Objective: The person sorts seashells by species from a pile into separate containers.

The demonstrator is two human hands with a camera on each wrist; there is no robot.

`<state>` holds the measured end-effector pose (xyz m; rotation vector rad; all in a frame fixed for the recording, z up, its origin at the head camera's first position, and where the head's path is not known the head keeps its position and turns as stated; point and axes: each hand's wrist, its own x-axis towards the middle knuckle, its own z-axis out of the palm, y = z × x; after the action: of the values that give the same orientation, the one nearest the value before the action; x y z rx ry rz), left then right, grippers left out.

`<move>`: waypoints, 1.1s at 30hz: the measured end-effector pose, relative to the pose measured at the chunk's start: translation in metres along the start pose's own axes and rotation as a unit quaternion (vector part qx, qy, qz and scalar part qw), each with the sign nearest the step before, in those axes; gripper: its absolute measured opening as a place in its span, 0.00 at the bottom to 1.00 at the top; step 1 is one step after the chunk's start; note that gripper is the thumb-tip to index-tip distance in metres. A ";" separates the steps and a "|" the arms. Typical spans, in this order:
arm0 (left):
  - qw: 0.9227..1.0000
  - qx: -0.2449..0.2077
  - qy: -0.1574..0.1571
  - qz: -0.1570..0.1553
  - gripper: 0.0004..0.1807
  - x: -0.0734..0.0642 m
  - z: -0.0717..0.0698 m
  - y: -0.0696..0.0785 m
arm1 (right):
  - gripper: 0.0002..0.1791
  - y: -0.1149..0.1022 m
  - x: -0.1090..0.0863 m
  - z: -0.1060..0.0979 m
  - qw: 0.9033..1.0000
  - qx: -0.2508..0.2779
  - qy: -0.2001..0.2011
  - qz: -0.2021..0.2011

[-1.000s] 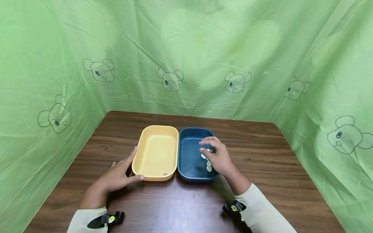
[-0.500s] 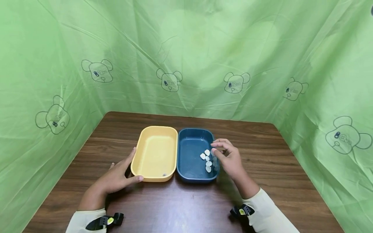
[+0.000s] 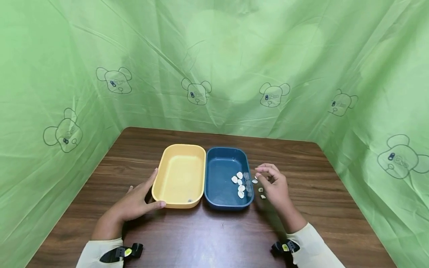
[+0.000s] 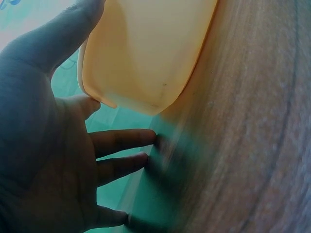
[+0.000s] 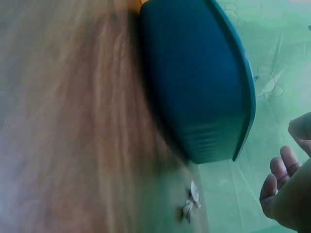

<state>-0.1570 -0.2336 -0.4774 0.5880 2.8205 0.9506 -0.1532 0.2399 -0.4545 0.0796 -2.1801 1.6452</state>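
Observation:
My left hand (image 3: 135, 203) rests at the near left corner of a yellow tray (image 3: 155, 188). In the left wrist view its thumb lies over the rim, and the other fingers stretch out beside the wall. Just right of a blue tray (image 3: 222, 204), my right hand (image 3: 276, 186) hovers low over the table, fingers loosely bent and thumb apart from them. Below its fingertips lies a small white shell (image 3: 255, 181); two more shells (image 3: 263, 197) lie nearer me. Inside the blue tray several white shells (image 3: 241, 194) are grouped toward the right wall.
Both trays stand side by side on a brown wooden table (image 3: 214, 238). A small grey spot (image 3: 190, 200) shows in the yellow tray's near right corner. A green curtain (image 3: 228, 48) with mouse-head drawings hangs around the table's far edge and sides.
My right hand has moved rightward from over the blue tray to the table beside it, uncovering the shells in the tray and the loose ones outside. My left hand stays on the yellow tray.

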 end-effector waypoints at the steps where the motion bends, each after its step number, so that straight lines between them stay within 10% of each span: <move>1: 1.000 0.000 0.000 0.000 0.67 0.000 0.000 0.000 | 0.08 0.002 0.000 -0.001 1.000 -0.003 0.004 0.004; 21: 1.000 0.004 -0.002 -0.003 0.67 0.000 0.000 -0.001 | 0.13 0.044 0.006 -0.021 0.996 -0.047 0.013 0.076; 33: 1.000 -0.001 -0.002 -0.001 0.67 0.000 0.000 0.000 | 0.12 0.068 0.007 -0.020 0.996 -0.086 0.001 0.033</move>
<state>-0.1571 -0.2336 -0.4775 0.5852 2.8155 0.9509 -0.1736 0.2802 -0.5091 -0.0429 -2.3359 1.4815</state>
